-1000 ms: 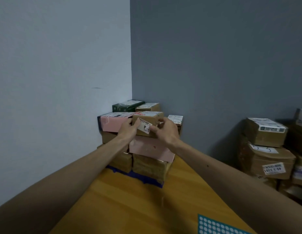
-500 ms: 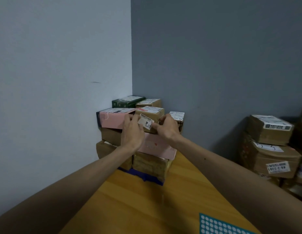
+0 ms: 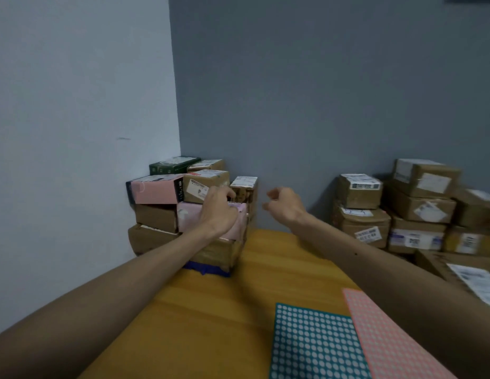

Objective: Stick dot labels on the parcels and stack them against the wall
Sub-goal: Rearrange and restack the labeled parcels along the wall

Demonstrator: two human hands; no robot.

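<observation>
A stack of parcels fills the corner where the two walls meet. On top at the front sits a small brown parcel [image 3: 200, 184] with a white label, resting on a pale pink parcel [image 3: 187, 217]. My left hand [image 3: 219, 212] lies on the pink parcel, its curled fingers against the brown parcel's lower right corner; I cannot tell whether it grips. My right hand [image 3: 284, 203] hangs in the air to the right of the stack, loosely curled and holding nothing. A teal dot label sheet [image 3: 312, 343] and a pink dot label sheet [image 3: 386, 337] lie near me on the wooden table [image 3: 224, 310].
Several more brown parcels [image 3: 418, 209] are piled against the grey wall [image 3: 320, 105] at the right, beyond the table's edge. A parcel with a white label [image 3: 473, 277] lies at the far right. The pale wall [image 3: 74, 132] borders the table's left side.
My right hand has let go of the small brown parcel and drawn back to the right. My left hand has slid from the parcel's left side to its lower right corner.
</observation>
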